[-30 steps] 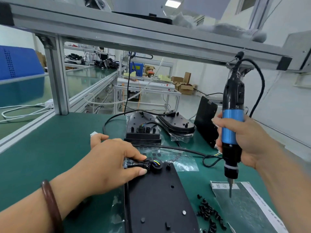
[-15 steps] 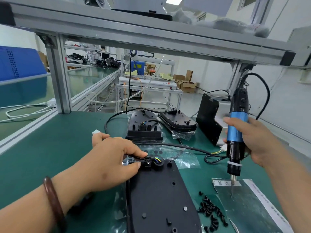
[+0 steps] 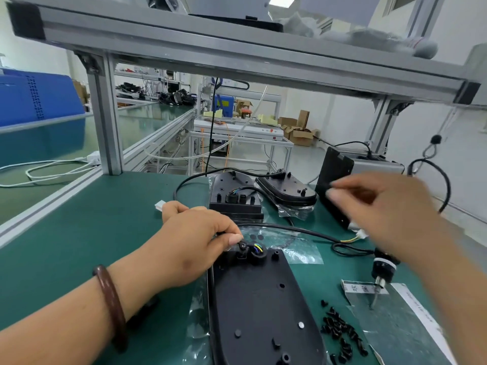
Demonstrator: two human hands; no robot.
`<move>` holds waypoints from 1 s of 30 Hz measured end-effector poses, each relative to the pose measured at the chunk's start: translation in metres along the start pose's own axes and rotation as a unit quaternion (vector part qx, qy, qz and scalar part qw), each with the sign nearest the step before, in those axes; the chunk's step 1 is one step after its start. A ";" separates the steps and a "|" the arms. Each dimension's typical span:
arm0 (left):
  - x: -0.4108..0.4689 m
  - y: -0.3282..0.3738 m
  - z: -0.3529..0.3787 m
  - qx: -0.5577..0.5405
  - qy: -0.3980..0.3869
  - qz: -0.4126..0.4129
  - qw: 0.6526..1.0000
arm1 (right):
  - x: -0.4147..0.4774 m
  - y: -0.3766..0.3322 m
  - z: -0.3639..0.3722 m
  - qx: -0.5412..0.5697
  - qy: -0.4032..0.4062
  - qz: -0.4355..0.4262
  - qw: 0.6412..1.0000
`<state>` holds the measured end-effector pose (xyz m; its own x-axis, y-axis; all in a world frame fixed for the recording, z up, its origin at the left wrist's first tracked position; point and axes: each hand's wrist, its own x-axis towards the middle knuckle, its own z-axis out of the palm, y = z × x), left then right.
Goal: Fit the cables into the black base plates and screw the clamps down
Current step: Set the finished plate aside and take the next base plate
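A black base plate [image 3: 263,306] lies flat on the green mat in front of me. At its far end sits a cable [image 3: 297,229] with coloured wires entering a round grommet [image 3: 257,252]. My left hand [image 3: 195,241] pinches the cable and its small clamp there with thumb and forefinger. My right hand [image 3: 382,206] is blurred, with straight fingers pointing left above the mat. Below it the electric screwdriver [image 3: 382,268] shows only its black nose and bit, with the tip touching a silver bag. Its body is hidden behind the hand. Loose black screws [image 3: 340,327] lie right of the plate.
Two more black plates [image 3: 234,196] [image 3: 287,189] with cables sit farther back, and a black panel [image 3: 334,180] stands upright at the right. A silver bag [image 3: 395,325] lies at the front right. An aluminium frame post [image 3: 105,122] rises at the left, with a shelf overhead.
The screwdriver has come down until its bit rests on the silver bag. My right hand has let its fingers straighten off the blue grip. My left hand keeps its pinch on the cable.
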<state>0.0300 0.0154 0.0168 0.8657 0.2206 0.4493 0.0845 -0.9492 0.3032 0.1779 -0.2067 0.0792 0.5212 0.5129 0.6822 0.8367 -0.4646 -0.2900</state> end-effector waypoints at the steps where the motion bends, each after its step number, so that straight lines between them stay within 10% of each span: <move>1: 0.000 0.000 0.000 -0.001 -0.001 -0.002 1.000 | -0.005 -0.017 0.012 0.078 -0.049 -0.041 0.995; 5: 0.001 0.000 0.002 0.000 0.002 -0.009 1.000 | -0.026 -0.044 0.058 0.162 -0.185 -0.144 0.959; 12: 0.002 -0.002 0.003 -0.007 -0.021 -0.035 0.999 | -0.028 -0.040 0.085 0.164 -0.107 -0.255 0.947; 30: 0.003 -0.005 -0.001 -0.122 -0.071 -0.049 0.989 | -0.026 -0.038 0.092 0.247 -0.118 -0.148 0.950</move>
<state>0.0316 0.0212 0.0175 0.9210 0.2592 0.2907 0.0654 -0.8387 0.5406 0.1483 -0.1359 0.0108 0.2256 0.7431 0.6300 0.8992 0.0901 -0.4283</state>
